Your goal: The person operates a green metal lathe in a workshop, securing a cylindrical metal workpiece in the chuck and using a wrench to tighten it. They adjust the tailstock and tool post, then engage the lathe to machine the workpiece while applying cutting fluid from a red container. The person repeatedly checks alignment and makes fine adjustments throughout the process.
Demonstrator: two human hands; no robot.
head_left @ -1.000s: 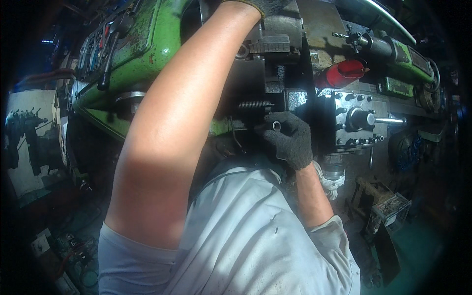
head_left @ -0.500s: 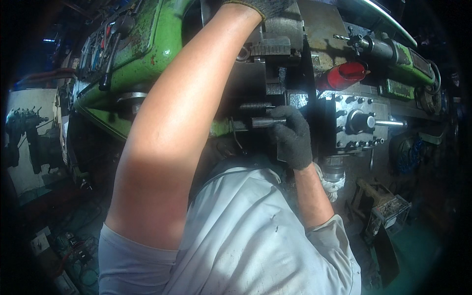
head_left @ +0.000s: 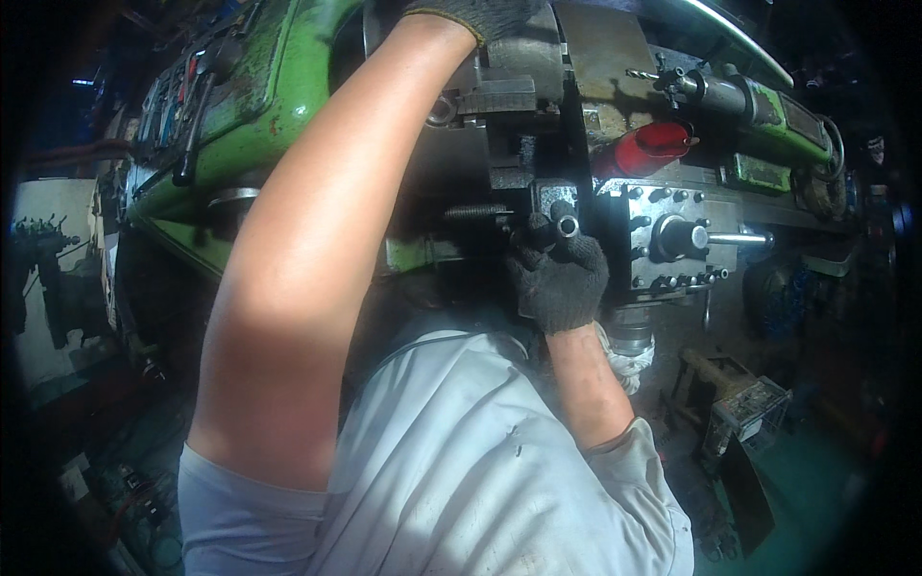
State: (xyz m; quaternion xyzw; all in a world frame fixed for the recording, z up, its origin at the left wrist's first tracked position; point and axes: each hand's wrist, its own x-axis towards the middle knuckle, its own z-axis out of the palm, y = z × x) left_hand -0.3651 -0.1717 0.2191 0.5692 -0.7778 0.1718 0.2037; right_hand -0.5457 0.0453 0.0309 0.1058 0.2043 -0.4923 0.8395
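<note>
My left hand (head_left: 485, 15), in a dark knitted glove, reaches far up to the lathe chuck (head_left: 533, 60). Its fingers lie beyond the upper edge, so their grip is hidden. Below that hand a stepped chuck jaw (head_left: 499, 96) shows. My right hand (head_left: 562, 283), gloved too, is closed around a short metal cylinder (head_left: 568, 228) with a hole in its end. The holed end points up toward me, just left of the square tool post (head_left: 680, 235).
A red container (head_left: 653, 148) stands behind the tool post. Farther right, the green tailstock (head_left: 792, 125) carries a drill bit (head_left: 642, 74). A threaded rod (head_left: 477, 211) runs below the chuck. Hand tools (head_left: 178, 106) lie on the green headstock (head_left: 288, 106). A metal-framed box (head_left: 749, 413) sits at lower right.
My right hand has turned the metal cylinder from pointing left to showing its holed end. The whole view has shifted slightly; my left arm still reaches to the chuck.
</note>
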